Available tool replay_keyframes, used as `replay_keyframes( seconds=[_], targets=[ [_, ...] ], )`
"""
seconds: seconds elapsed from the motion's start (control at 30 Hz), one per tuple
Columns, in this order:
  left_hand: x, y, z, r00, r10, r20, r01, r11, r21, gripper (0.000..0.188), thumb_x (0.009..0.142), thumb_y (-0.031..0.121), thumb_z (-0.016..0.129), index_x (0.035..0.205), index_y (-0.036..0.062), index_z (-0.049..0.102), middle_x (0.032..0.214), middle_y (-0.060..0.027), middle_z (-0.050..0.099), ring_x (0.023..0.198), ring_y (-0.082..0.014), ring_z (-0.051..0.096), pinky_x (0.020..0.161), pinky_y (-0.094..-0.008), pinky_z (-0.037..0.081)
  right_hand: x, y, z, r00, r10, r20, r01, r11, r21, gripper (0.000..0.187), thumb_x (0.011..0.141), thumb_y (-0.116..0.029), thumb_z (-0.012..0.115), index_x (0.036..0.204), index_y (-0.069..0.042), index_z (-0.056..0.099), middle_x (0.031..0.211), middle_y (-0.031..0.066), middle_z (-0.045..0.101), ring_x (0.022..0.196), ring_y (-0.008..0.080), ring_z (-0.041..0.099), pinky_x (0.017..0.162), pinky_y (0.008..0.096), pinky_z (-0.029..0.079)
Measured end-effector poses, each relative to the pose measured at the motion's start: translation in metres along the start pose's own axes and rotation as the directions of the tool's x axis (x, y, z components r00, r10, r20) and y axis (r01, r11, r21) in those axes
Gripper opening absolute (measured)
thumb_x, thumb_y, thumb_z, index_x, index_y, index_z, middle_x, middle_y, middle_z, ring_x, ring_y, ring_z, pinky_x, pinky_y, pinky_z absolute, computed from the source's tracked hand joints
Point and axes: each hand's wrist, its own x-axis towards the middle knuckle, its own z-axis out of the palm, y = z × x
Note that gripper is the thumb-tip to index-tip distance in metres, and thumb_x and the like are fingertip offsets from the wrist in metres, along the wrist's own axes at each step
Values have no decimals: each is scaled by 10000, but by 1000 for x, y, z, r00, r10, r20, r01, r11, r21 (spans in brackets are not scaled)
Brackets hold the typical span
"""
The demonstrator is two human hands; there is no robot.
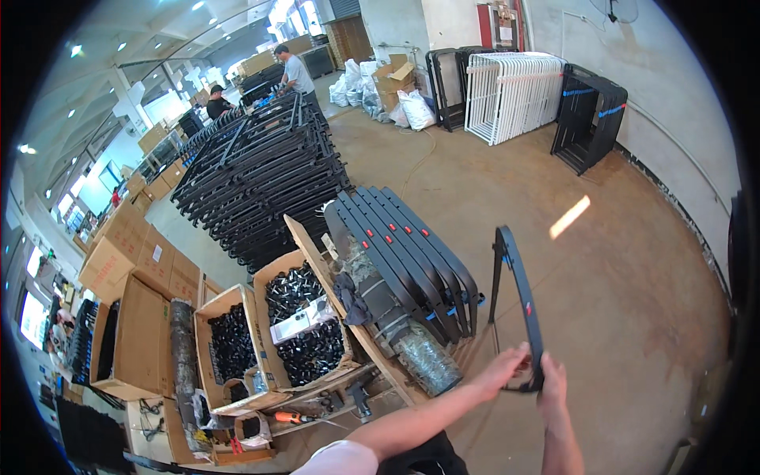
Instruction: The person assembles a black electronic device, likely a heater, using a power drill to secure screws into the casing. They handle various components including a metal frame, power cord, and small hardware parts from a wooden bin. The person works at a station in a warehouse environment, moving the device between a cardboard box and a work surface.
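Both hands are at the near end of a black tubular frame (520,289), which stands tilted up away from me on the right. It has rounded corners and a small red mark on its side. My left hand (511,367) is closed at the frame's near corner, its fingers curled on the inner side. Around the outer edge of the same corner, my right hand (553,383) is wrapped. Just to the left, several similar black frames (400,249) with red marks and blue bits lean in a row over a padded, plastic-wrapped roll (427,360).
Left of the roll stand a wooden board (317,265) and cardboard boxes of small black parts (305,348). An orange-handled tool (291,417) lies nearby. Behind rises a tall stack of black frames (261,170). White frames (514,95) stand by the wall; two people work farther back.
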Motion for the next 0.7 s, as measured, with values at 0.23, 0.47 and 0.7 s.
replay_keyframes(
  seconds=[0.23,0.47,0.7],
  targets=[
    [-53,-39,88,984,-118,-131,104,989,-107,339,1115,420,612,1023,109,516,760,11,573,614,-105,559,545,-306,482,-87,290,-224,652,703,-284,-612,709,351,641,1053,-685,506,1125,-64,650,994,115,739,883,256,704,822,443,592],
    [-120,-49,47,974,-167,-152,177,983,55,334,1045,333,744,980,110,505,675,27,506,492,-76,479,434,-276,403,-125,337,-58,717,696,-23,-334,372,866,713,998,-777,438,928,-92,622,802,99,681,638,303,635,599,467,563],
    [-202,4,-19,993,-111,47,115,989,-96,328,1023,269,776,978,101,498,641,35,485,445,-81,445,424,-285,369,-128,342,-40,823,551,-142,-189,500,845,624,997,-701,477,885,-97,586,752,87,651,628,278,616,590,432,540]
  ],
)
